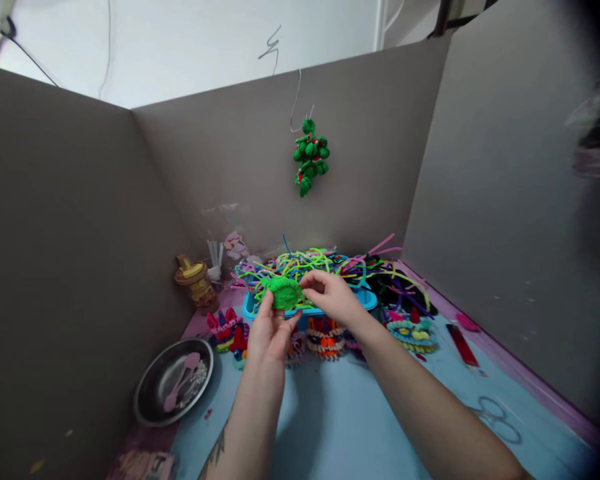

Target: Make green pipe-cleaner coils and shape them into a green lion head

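Observation:
A bright green, fuzzy oval piece (283,293), apparently wound from pipe cleaners, is held up in front of the blue tray. My left hand (270,333) grips its lower left side between thumb and fingers. At the piece's right edge, the fingertips of my right hand (327,293) are pinched together; the exact bit between them is too small to make out. Behind both hands, a heap of colourful pipe cleaners (315,259) overflows the blue tray (367,300). Just below the hands stands an orange fuzzy figure (326,339).
A steel bowl (147,410) with a pink scoop (183,380) and white bits sits left. Fuzzy figures (223,323) (414,335) line the tray's front. Scissors (497,419) and a red strip (463,345) lie right. Grey panels (240,160) enclose the table; a green ornament (310,157) hangs behind.

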`<move>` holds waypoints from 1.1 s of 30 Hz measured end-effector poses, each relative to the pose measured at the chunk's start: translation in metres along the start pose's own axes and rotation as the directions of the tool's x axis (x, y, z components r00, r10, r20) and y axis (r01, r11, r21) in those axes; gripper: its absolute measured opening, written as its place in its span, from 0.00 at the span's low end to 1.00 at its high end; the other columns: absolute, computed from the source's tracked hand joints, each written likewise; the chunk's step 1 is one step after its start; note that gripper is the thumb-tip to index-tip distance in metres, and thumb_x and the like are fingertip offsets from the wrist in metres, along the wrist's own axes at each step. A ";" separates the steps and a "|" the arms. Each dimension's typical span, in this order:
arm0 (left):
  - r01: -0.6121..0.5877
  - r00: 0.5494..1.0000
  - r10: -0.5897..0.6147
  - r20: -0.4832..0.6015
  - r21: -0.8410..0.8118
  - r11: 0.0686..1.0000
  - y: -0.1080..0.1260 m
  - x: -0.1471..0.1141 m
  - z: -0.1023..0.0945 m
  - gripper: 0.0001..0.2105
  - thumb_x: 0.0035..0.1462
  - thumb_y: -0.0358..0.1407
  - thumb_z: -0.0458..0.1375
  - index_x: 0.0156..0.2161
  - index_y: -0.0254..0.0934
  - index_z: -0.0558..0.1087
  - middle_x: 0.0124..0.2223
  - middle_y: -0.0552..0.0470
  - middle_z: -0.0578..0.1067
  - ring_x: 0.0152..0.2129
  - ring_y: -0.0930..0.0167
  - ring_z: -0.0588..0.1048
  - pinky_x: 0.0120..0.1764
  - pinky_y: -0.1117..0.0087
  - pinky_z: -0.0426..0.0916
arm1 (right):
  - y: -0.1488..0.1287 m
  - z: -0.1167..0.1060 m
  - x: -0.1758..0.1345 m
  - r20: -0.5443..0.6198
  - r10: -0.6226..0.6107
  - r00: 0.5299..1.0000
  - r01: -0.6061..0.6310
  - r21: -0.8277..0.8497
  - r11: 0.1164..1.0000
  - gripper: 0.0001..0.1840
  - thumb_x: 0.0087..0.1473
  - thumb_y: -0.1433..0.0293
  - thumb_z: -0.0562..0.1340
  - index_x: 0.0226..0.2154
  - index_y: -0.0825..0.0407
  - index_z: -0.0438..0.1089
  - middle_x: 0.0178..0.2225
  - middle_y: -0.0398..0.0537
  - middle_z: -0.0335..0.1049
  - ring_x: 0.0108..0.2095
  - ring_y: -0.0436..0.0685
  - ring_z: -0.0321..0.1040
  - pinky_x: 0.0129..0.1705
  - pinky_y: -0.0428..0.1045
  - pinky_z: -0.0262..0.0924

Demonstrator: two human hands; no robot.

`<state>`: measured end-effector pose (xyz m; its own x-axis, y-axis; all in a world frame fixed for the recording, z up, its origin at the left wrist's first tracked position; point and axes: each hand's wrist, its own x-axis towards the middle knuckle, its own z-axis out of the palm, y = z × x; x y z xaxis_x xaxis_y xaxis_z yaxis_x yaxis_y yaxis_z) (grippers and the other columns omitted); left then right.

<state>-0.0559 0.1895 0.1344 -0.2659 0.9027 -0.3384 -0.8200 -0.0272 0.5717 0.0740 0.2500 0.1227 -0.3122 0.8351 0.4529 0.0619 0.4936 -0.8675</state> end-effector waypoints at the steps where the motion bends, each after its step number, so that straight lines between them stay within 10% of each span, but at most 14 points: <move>1: 0.017 1.000 -0.017 -0.001 0.003 1.000 0.000 -0.001 0.000 0.03 0.56 0.32 0.57 0.34 0.38 0.73 0.33 0.51 0.78 0.36 0.66 0.77 0.45 0.52 0.70 | 0.000 0.000 0.000 0.016 0.017 1.000 -0.018 0.029 0.999 0.05 0.42 0.73 0.60 0.28 0.52 0.67 0.27 0.42 0.70 0.29 0.52 0.68 0.35 0.49 0.64; 13: -0.005 1.000 0.005 0.003 -0.071 0.997 0.000 -0.008 0.007 0.07 0.60 0.29 0.53 0.33 0.37 0.73 0.32 0.52 0.78 0.33 0.71 0.77 0.47 0.57 0.70 | -0.005 -0.001 0.000 0.074 0.040 0.996 -0.038 -0.025 0.999 0.03 0.40 0.75 0.59 0.24 0.53 0.66 0.23 0.39 0.65 0.25 0.49 0.62 0.29 0.45 0.58; 23: -0.319 0.945 0.313 0.095 0.058 0.946 -0.011 -0.001 -0.002 0.10 0.46 0.31 0.65 0.35 0.37 0.70 0.34 0.54 0.76 0.31 0.72 0.76 0.39 0.65 0.71 | -0.002 -0.001 -0.001 0.179 0.010 0.984 0.016 -0.141 0.990 0.07 0.43 0.77 0.56 0.26 0.53 0.69 0.26 0.42 0.71 0.29 0.51 0.67 0.32 0.46 0.59; 33: -0.480 0.871 0.377 0.315 0.381 0.790 -0.028 0.013 -0.013 0.16 0.42 0.36 0.67 0.36 0.33 0.70 0.33 0.51 0.77 0.28 0.74 0.74 0.35 0.73 0.67 | -0.013 -0.007 -0.001 -0.103 -0.044 0.994 0.027 -0.161 0.987 0.08 0.48 0.66 0.60 0.31 0.52 0.70 0.34 0.49 0.69 0.38 0.57 0.67 0.35 0.49 0.62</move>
<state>-0.0432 0.1961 0.1042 -0.3813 0.9111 0.1563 -0.3270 -0.2911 0.8991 0.0805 0.2443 0.1350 -0.2149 0.8331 0.5097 0.2056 0.5488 -0.8103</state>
